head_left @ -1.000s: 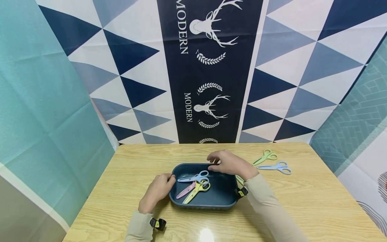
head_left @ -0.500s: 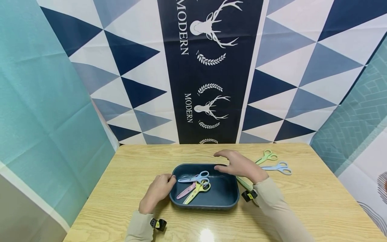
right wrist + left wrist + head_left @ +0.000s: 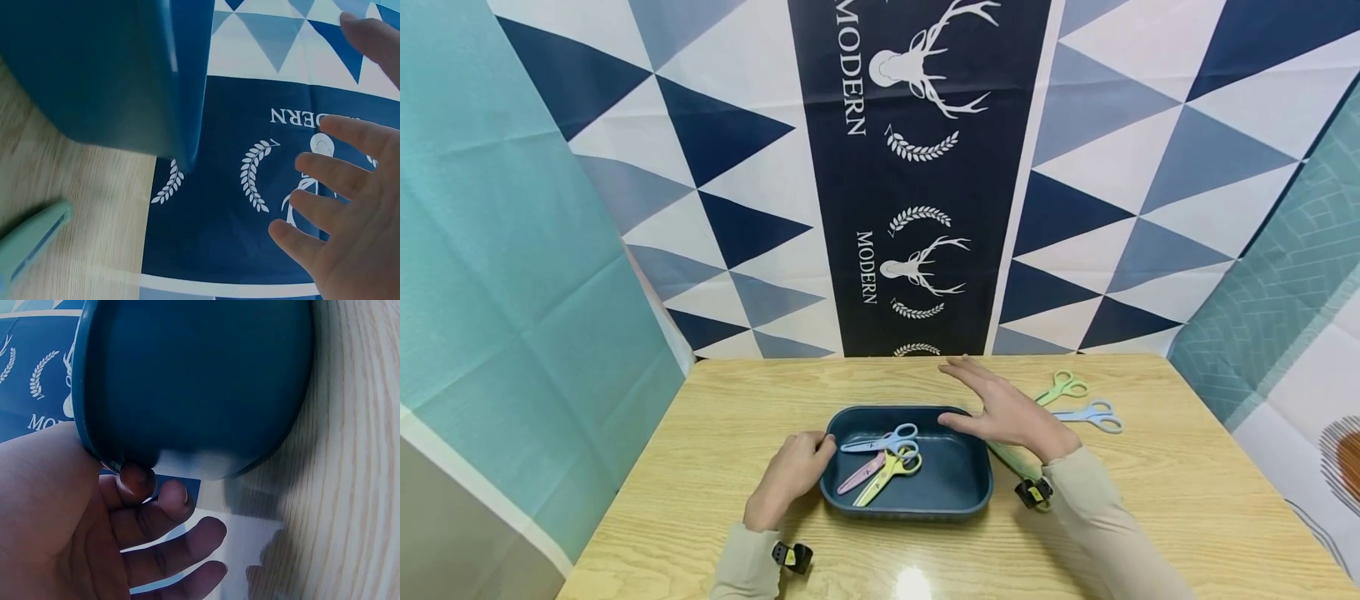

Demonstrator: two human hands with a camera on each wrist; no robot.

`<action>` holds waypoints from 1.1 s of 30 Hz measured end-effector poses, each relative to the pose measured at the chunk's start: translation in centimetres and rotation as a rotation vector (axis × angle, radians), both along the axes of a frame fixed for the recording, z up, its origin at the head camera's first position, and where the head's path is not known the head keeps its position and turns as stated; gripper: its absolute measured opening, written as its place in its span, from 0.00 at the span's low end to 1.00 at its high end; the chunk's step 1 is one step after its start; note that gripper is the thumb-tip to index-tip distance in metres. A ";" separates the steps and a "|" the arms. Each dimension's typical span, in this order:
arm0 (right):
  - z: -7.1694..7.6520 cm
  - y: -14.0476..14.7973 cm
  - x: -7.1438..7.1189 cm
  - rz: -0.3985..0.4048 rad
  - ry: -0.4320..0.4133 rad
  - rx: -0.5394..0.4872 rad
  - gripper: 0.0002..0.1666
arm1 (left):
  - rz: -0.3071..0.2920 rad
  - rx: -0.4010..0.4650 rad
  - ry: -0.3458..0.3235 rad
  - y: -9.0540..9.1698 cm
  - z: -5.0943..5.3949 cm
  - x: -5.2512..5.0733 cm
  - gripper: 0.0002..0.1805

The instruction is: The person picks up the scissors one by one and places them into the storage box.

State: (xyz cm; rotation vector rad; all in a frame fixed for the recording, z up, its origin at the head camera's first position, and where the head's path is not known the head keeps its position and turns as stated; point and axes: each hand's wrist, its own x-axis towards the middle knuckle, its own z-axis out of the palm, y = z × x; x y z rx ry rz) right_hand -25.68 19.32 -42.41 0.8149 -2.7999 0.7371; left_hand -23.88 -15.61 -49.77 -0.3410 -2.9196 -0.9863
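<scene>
A dark blue rectangular tray (image 3: 940,487) sits on the table. Inside, toward its left, lie blue scissors (image 3: 880,443), pink scissors (image 3: 861,475) and yellow scissors (image 3: 887,477), overlapping. My left hand (image 3: 796,468) pinches the tray's left rim; in the left wrist view the other fingers (image 3: 206,534) hang loosely below the tray wall (image 3: 200,381). Over the far right corner my right hand (image 3: 1003,412) hovers with fingers spread, holding nothing. Green scissors (image 3: 1011,457) lie along the tray's right side, partly hidden by my right wrist; their tip (image 3: 47,231) shows in the right wrist view.
Beyond my right hand, light green scissors (image 3: 1063,386) and another pair of blue scissors (image 3: 1096,415) lie on the wooden table (image 3: 1195,492). A patterned cloth (image 3: 925,192) hangs behind the table's far edge.
My right hand has moved right and slightly up from over the tray's far rim, and its fingers have straightened and spread. My left hand and the tray stay put.
</scene>
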 end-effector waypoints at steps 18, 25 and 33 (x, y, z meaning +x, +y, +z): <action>-1.3 3.9 0.2 -0.031 0.034 0.006 0.53 | 0.001 0.010 -0.006 0.0 0.3 0.1 0.20; -2.4 5.4 0.8 -0.062 0.019 0.034 0.54 | 0.001 0.008 -0.010 0.1 0.3 0.2 0.20; -3.4 6.3 1.9 -0.086 0.005 0.082 0.55 | 0.006 0.001 -0.011 0.0 0.2 -0.1 0.20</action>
